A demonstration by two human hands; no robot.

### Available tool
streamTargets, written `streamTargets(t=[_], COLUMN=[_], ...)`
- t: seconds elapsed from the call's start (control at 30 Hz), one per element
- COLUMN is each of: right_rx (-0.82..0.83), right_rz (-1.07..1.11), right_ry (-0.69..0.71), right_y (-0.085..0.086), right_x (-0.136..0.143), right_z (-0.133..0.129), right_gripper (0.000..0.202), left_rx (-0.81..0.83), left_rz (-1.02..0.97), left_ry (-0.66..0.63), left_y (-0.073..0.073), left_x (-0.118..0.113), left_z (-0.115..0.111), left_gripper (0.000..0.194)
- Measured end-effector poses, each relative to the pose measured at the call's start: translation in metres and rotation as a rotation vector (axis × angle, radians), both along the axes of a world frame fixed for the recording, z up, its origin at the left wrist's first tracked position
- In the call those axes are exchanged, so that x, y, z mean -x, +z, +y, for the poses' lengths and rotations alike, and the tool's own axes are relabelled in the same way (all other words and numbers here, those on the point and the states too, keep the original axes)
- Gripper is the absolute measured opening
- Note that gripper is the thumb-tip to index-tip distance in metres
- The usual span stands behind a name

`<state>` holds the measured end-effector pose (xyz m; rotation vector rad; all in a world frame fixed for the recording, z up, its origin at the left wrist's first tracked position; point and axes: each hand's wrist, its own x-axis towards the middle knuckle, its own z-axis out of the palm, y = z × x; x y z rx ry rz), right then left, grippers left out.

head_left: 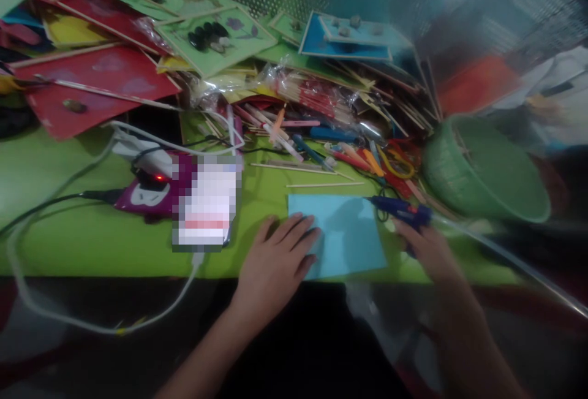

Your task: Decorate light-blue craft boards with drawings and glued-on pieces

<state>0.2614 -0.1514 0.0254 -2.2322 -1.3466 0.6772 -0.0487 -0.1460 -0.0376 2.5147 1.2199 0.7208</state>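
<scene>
A light blue sheet of paper (349, 233) lies flat on the green table (257, 184) in front of me. My left hand (282, 249) rests on the sheet's left edge, palm down with fingers stretched out. Around the handle of a dark blue hot glue gun (399, 210) my right hand (425, 246) is closed. The gun's nozzle points left, at the upper right corner of the sheet; I cannot tell whether it touches. A long clear glue stick (509, 261) sticks out of the gun's back toward the lower right.
Left of the sheet lies a phone (209, 203) on a charging cable, beside a purple power strip (151, 197). A green basket (482, 169) stands at right. Behind are loose sticks (321, 184), scissors (399, 163), pens and framed cards with stones (215, 37).
</scene>
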Motion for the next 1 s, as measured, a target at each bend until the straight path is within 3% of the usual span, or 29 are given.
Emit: streamTargets(t=[1.0], right_rx=[0.026], right_rz=[-0.009], right_ry=[-0.009], right_y=[-0.006], right_x=[-0.014], right_z=[-0.004], right_gripper=[0.048], left_rx=[-0.009], left_rz=[0.005], left_ry=[-0.001], left_y=[-0.001], left_x=[0.0], left_z=[0.001], left_gripper=[0.034])
